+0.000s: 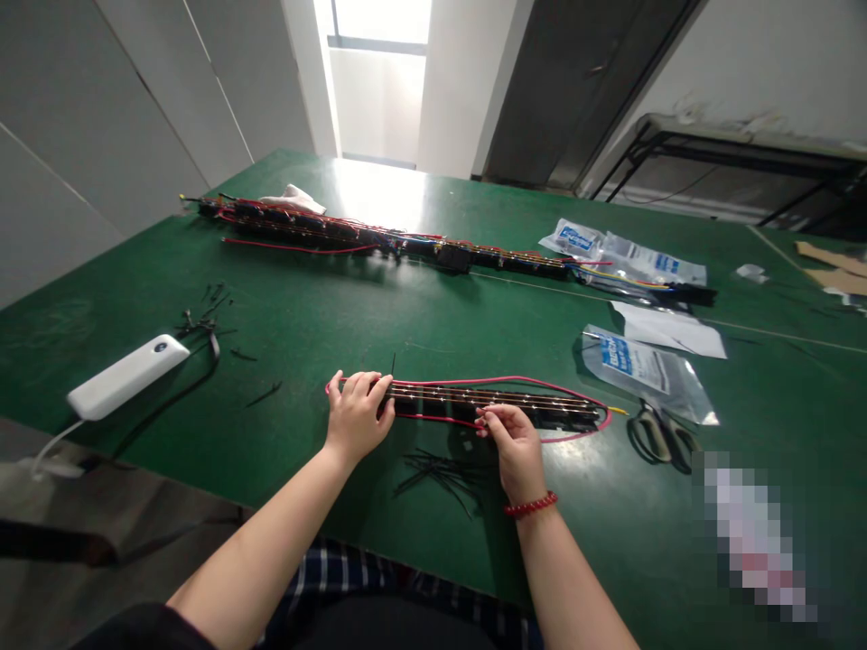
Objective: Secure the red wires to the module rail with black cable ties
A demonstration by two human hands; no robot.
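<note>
A long black strip (562,413) with thin wires and shiny solder points along its top lies across the table before me. Over its left end, my left hand (358,411) has its fingers curled around it. A thin black cable tie (394,363) sticks up beside those fingers. A red wire (518,379) loops around the strip. My right hand (511,438) pinches the near run of this wire at the strip's front edge; the fingertips partly hide it. Several loose black cable ties (440,474) lie on the table between my forearms.
A longer wired black assembly (325,230) spans the back of the green table (304,316). Scissors (657,433), a plastic bag (643,366) and white paper (667,329) sit at right. At left are a white power strip (128,375) and more cable ties (203,316).
</note>
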